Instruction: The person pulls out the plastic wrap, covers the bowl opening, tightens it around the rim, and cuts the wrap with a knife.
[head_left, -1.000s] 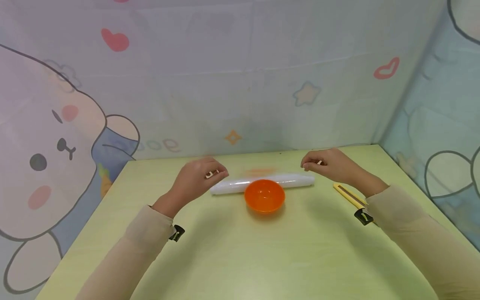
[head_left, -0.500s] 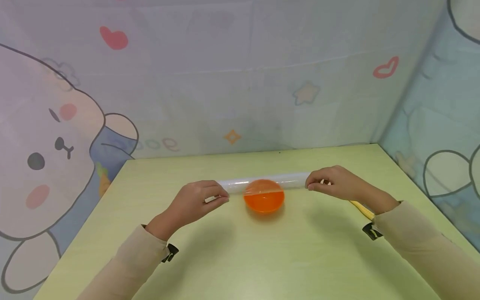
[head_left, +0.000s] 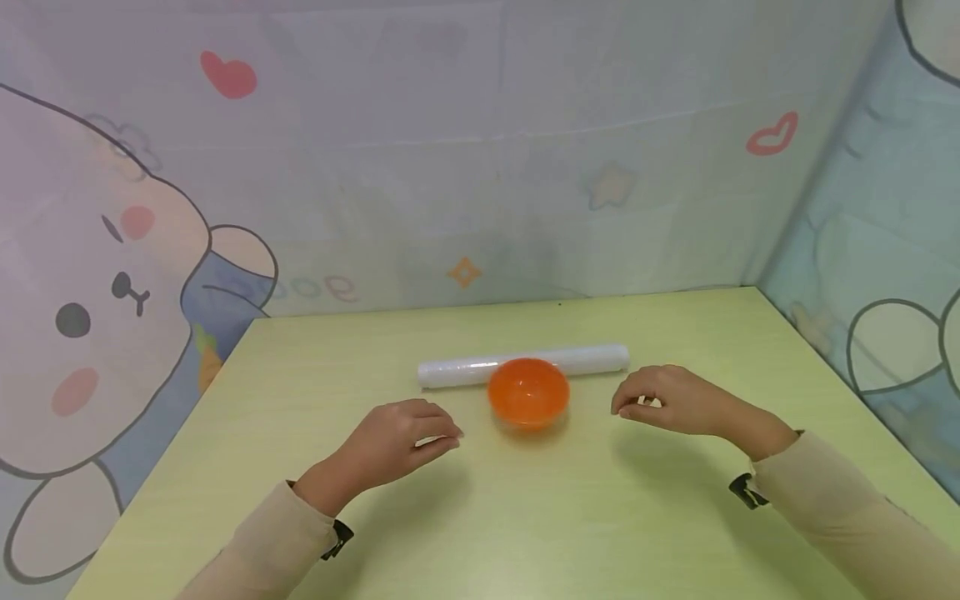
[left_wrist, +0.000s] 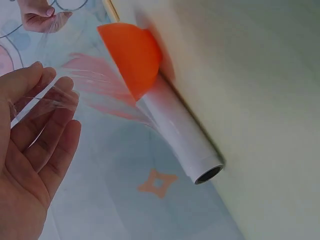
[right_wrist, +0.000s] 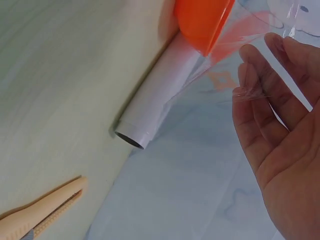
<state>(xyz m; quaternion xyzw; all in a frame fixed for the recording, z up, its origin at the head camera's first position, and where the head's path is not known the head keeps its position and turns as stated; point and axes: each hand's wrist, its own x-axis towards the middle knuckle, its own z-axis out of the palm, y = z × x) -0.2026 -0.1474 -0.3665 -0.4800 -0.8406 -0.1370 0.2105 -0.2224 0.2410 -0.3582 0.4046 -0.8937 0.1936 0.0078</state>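
Observation:
An orange bowl (head_left: 528, 395) stands on the table, with a white roll of cling film (head_left: 592, 360) lying right behind it. From the roll a clear sheet of cling film (left_wrist: 97, 85) stretches over the bowl toward both hands. My left hand (head_left: 378, 446) pinches one edge of this sheet between thumb and fingers, at the near left of the bowl. On the other side, my right hand (head_left: 678, 400) pinches the sheet's edge too, to the right of the bowl. Both hands are raised above the table. In the head view the thin film barely shows.
A yellow tool with a ridged edge (right_wrist: 42, 212) lies on the table (head_left: 525, 533) to the right, hidden by the right arm in the head view. Behind the table hangs a printed cloth (head_left: 480, 167).
Both hands have come down and toward the person, from above the roll to the near sides of the bowl, drawing the film out over it. The roll and bowl have stayed put.

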